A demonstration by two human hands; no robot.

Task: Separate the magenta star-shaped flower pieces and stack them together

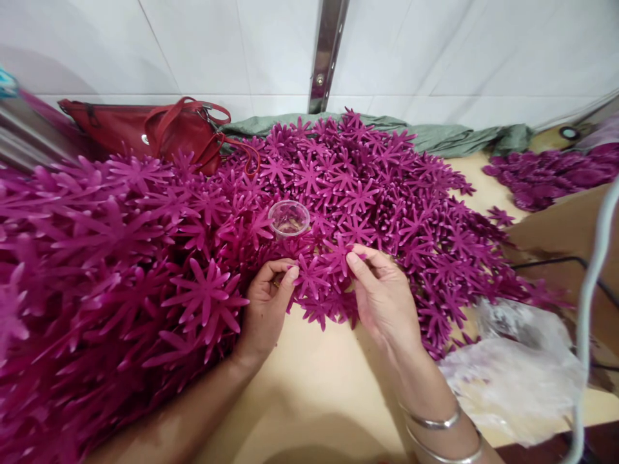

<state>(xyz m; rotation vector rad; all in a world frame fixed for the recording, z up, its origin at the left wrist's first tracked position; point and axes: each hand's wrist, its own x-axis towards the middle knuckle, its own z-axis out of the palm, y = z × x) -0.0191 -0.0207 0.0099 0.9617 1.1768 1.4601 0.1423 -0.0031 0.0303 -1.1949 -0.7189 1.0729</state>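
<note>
My left hand (269, 303) pinches the edge of a magenta flower-shaped piece (311, 276) between thumb and forefinger. My right hand (384, 293) pinches the petal of another flower-shaped piece (337, 255) just beside it. The two pieces overlap or touch between my hands; I cannot tell whether they are joined. Both have several narrow petals with paler tips. Behind them, a small clear plastic cup (289, 219) stands among the petals, with some small contents I cannot make out. More of the same pieces lie under and around my fingers.
Heaps of magenta flower pieces (358, 167) cover the tabletop (314, 374) left, behind and right. A red handbag (130, 129) lies at the back left, near green cloth (435, 138). At right are a crumpled plastic bag (512, 374), a cardboard box (561, 238) and a pale upright tube (592, 290).
</note>
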